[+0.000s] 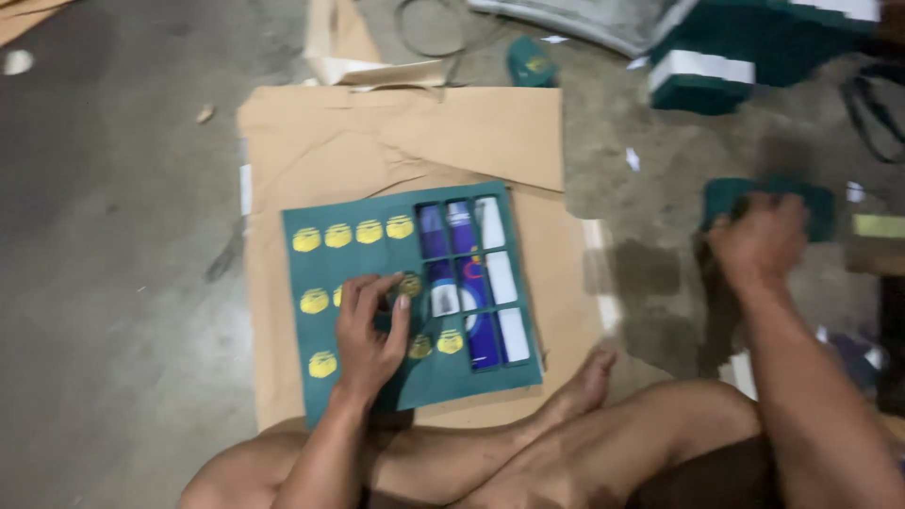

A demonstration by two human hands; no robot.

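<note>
Pressed flat, my left hand [370, 332] rests on the green printed sheet [410, 297] with the fingers spread a little and the fingertips [403, 303] touching one of its yellow emblems [353, 233] — it pins the sheet down rather than closing around anything. That sheet lies in front of my crossed legs [528, 452], near the middle of the scene, on a wide piece of brown cardboard [405, 132] spread over the grey concrete floor [113, 236]. Yellow emblems run in rows across the sheet's left part; on its right part sits a grid of blue and white panels [468, 283] framed by green strips.

My right hand [759, 240] is stretched out to the right, well apart from the sheet, and lies curled over a small green piece [768, 203] on the floor. The view there is blurred, so I cannot tell whether the fingers truly clasp the piece or only lie on top of it.

Farther off, at the far right, stands a stack of green and white sheets [702, 80] — beside it a pale curved panel [584, 24]. A small green scrap with a yellow mark [531, 63] lies just past the cardboard's far edge, near a folded strip of brown card [377, 66]. A dark looped cable [877, 113] rests at the right edge.
</note>
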